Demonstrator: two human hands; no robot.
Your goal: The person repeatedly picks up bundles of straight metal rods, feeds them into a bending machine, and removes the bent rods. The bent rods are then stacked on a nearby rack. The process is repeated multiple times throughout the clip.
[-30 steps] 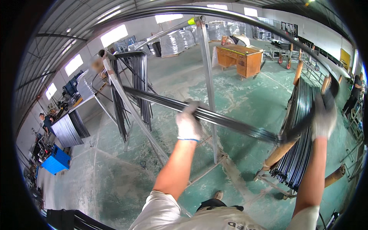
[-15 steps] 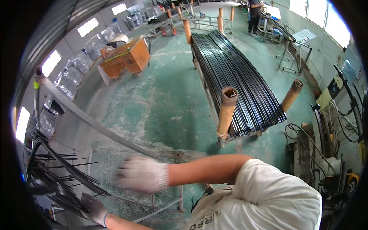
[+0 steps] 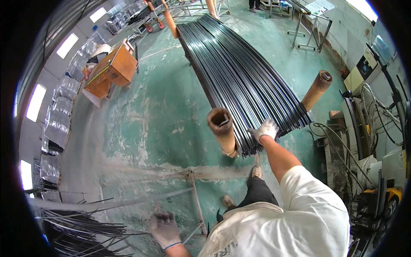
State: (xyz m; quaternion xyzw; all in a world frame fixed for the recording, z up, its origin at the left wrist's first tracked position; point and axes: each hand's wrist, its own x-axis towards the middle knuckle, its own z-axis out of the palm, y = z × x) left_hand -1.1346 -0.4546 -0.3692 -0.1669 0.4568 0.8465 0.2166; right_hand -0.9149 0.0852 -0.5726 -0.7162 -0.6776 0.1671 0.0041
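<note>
Right hand (image 3: 265, 129) has swung across from the lower left, where it was a blur half a second ago, to the near end of the black strips (image 3: 244, 77). Left hand (image 3: 165, 231) no longer sits among the dark rods (image 3: 85, 229); it is now just clear of the main bunch. View has swung too.

Landmark: near brown tube (image 3: 221, 128). Strips lie side by side right of it and run away beyond it. Right hand lies on their ends, right of the tube; fingers spread, thumb out to one side. Any grip underneath: cannot tell. Left hand is nearer the wearer than the tube, and left of it; fingers blurred, clenched or released cannot be told. One rod tip reaches about to them.

Risks, my judgement. Sideways pressure on the uneven ends could make strips ride over one another, since only the tube and its partner post (image 3: 317, 91), to its right, flank this end. Rubbing could mark the shiny faces. Splayed rods could snag the left glove. Footing: shoe (image 3: 256, 172) nearer than the tube, metal frame (image 3: 196, 197) close to the legs; a turn without looking could trip.
</note>
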